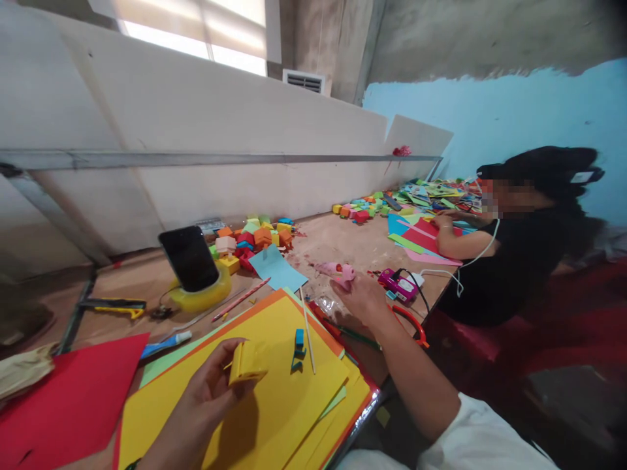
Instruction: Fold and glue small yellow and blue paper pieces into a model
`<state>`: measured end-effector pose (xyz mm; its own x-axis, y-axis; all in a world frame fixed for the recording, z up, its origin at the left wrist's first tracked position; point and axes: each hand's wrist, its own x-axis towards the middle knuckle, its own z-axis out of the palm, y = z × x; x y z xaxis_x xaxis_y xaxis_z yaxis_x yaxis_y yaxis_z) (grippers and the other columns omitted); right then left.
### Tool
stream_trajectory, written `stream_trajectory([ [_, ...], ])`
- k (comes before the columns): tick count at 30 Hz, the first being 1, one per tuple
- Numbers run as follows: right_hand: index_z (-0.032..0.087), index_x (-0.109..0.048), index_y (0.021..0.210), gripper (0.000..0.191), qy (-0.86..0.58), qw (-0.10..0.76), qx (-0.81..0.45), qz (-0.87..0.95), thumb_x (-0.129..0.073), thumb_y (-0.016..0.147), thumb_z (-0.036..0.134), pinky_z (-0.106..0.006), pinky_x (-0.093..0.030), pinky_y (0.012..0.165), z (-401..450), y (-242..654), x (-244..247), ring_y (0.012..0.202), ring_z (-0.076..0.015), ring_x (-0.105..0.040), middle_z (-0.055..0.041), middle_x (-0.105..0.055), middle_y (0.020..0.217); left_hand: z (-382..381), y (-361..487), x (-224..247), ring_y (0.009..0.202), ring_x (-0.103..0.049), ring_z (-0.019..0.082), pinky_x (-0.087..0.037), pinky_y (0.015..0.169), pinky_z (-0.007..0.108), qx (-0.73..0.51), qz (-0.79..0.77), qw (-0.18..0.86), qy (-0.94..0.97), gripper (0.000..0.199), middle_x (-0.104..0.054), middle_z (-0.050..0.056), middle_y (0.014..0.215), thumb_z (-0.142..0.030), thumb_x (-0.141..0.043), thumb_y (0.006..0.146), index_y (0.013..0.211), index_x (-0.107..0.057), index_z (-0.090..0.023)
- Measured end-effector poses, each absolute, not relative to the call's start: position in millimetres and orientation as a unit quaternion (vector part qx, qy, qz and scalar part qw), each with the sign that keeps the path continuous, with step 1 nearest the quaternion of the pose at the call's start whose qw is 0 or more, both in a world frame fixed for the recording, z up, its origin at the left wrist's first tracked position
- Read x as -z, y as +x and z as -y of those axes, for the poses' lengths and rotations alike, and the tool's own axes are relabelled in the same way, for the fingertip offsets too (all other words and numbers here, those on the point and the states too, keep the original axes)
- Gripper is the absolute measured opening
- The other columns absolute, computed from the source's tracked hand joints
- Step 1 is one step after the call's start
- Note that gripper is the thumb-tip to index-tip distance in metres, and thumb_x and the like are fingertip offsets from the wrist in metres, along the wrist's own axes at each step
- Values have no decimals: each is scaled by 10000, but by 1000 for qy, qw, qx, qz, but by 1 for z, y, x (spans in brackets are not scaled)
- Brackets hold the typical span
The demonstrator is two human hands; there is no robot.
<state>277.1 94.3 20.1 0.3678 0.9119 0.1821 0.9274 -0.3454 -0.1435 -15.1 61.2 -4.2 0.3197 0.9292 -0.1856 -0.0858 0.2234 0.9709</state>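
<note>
My left hand is closed on a small yellow folded paper box, held above a stack of yellow paper sheets. On that stack lie small blue folded paper pieces and a thin wooden stick. Farther out to the right, my right hand is wrapped round a pink hot glue gun, whose nozzle points left. The handle is mostly hidden by my fingers. A sheet of light blue paper lies left of the glue gun.
A phone leans in a tape roll. Nearby are a yellow cutter, red paper, paper cubes, orange-handled scissors and a purple power strip. A co-worker sits on the right, handling coloured paper.
</note>
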Motion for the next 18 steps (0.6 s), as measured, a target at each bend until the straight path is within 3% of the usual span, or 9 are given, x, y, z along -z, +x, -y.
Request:
stream_trajectory([
  [5, 150, -704, 1023, 537, -824, 80, 15, 560, -429, 892, 592, -291, -450, 742, -109, 286, -14, 978, -268, -670, -172, -729, 942, -55, -9, -3, 853, -609, 204, -496, 729, 251, -423, -426, 641, 478, 457, -655, 28, 883, -407, -816, 605, 978, -625, -226],
  [14, 121, -699, 853, 490, -814, 3, -14, 581, -617, 774, 598, -306, -440, 677, -104, 301, 0, 873, -291, -671, -182, -715, 877, -61, -13, -2, 829, -609, 181, -496, 707, 236, -403, -394, 653, 506, 397, -636, 30, 889, -309, -801, 646, 969, -594, -208],
  [16, 140, -688, 832, 446, -815, -2, 6, 579, -628, 770, 578, -314, -435, 645, -87, 298, -8, 824, -291, -669, -162, -709, 869, -61, -11, -3, 827, -608, 178, -494, 699, 232, -412, -385, 656, 501, 399, -637, 24, 878, -307, -804, 634, 958, -592, -210],
  [18, 191, -678, 844, 319, -790, 53, 26, 611, -601, 823, 499, -289, -428, 624, -66, 285, -20, 747, -234, -661, -94, -705, 809, -61, -10, -4, 818, -605, 176, -494, 693, 234, -410, -381, 662, 498, 394, -640, 21, 860, -304, -809, 619, 931, -591, -208],
])
